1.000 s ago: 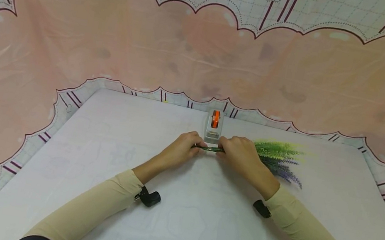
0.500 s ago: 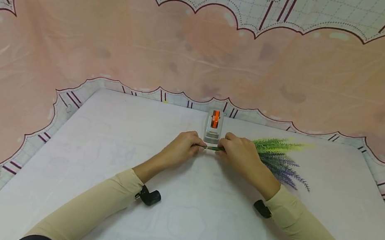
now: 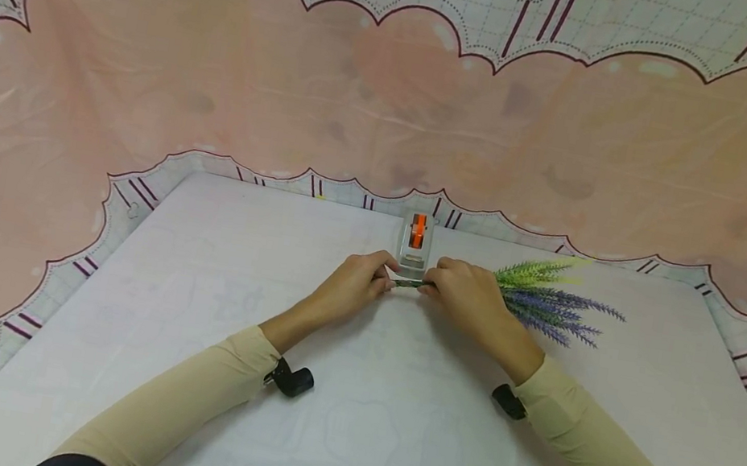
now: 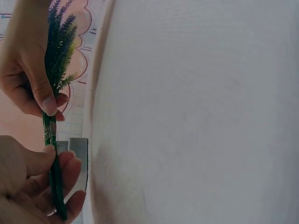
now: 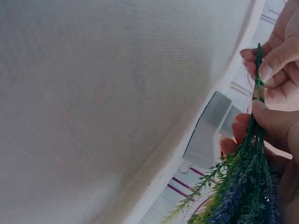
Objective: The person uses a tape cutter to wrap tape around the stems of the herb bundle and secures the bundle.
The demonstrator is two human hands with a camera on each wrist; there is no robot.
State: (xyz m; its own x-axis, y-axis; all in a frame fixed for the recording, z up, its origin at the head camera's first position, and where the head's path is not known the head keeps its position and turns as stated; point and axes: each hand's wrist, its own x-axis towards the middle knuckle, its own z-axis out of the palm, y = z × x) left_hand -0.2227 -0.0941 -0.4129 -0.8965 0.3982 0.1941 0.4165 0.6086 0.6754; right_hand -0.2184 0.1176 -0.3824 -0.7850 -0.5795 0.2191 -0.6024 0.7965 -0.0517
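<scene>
A bunch of artificial lavender sprigs [image 3: 553,302], yellow-green and purple, points right from my right hand [image 3: 469,301]. That hand pinches the green stems below the flower heads, thumb on one side and fingers on the other. My left hand [image 3: 358,286] pinches the stems [image 4: 57,186] closer to their cut ends. Between the two hands, a shiny band of clear tape [image 4: 49,132] wraps the stems. Just behind the fingertips stands a grey tape dispenser [image 3: 413,247] with an orange core; its near end is beside the stems.
The white table [image 3: 343,424] extends around the hands, with faint lettering near its front. A peach and white patterned cloth [image 3: 393,106] hangs behind it. Each sleeve cuff carries a small black camera [image 3: 293,380].
The sprigs have turned about their stems: purple heads have swung up and spread to the right, and the yellow-green ones sit higher. Both hands stay in nearly the same place, fingers shifting slightly.
</scene>
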